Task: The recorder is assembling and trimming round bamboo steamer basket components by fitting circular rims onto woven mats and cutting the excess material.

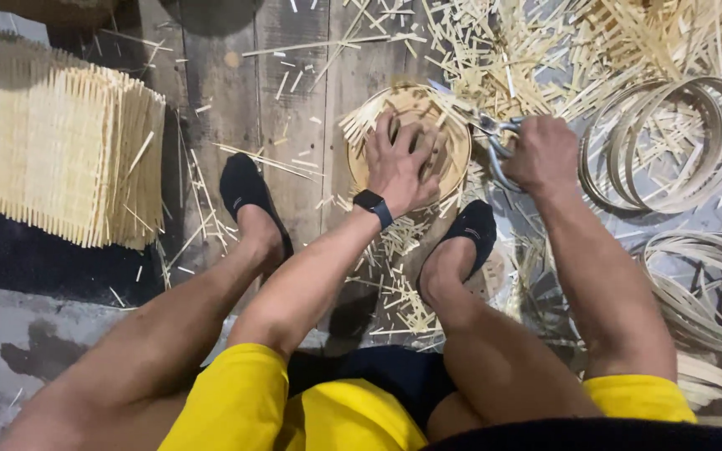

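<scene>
Your left hand (400,163) is pressing flat, fingers spread, on a round woven tray (453,142) that is lying on the plank floor (286,125) between your feet. Your right hand (545,154) is gripping the handles of the shears (482,125), fist closed around them, blades reaching over the tray's upper right rim where strip ends are sticking out. Cut bamboo scraps (511,58) are littering the floor beyond. Bamboo hoops (670,146) are lying to your right, and stacked woven mats (52,142) are sitting to your left.

One round woven bamboo tray (411,113), one pair of scissors (482,125), one stack of woven mats (52,150)
</scene>
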